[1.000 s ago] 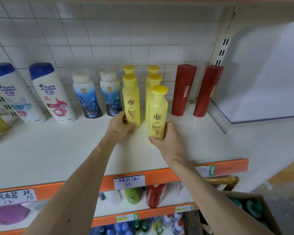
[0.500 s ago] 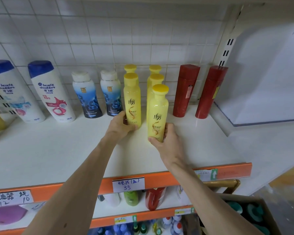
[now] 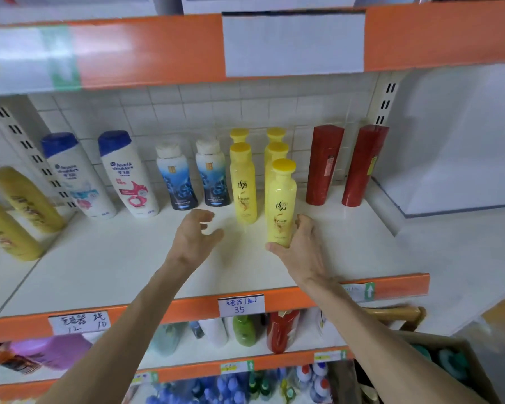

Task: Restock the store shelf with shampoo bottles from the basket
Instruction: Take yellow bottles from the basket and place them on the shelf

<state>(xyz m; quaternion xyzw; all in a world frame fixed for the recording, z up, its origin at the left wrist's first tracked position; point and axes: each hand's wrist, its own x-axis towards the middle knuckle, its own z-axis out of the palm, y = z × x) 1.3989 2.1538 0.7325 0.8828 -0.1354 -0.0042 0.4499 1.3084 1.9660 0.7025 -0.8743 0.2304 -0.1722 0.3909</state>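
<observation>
A yellow shampoo bottle (image 3: 281, 202) stands upright at the front of the right yellow row on the white shelf (image 3: 114, 258). My right hand (image 3: 299, 246) wraps its base from below and the right. Left of it stands another yellow bottle (image 3: 242, 185), with more yellow caps behind both. My left hand (image 3: 194, 237) hovers just left of that bottle, fingers spread, holding nothing. The basket (image 3: 438, 360), a brown box with teal-capped bottles, sits at the lower right, partly hidden by my right arm.
Two red bottles (image 3: 324, 167) stand to the right, two blue-patterned bottles (image 3: 177, 179) and two white blue-capped bottles (image 3: 129, 176) to the left. Gold bottles (image 3: 27, 199) lean at far left. An orange upper shelf edge (image 3: 158, 48) hangs overhead. Lower shelves hold more bottles.
My left hand has let go of the left yellow bottle and pulled back to the left with fingers apart. The view has tilted up, showing the upper shelf.
</observation>
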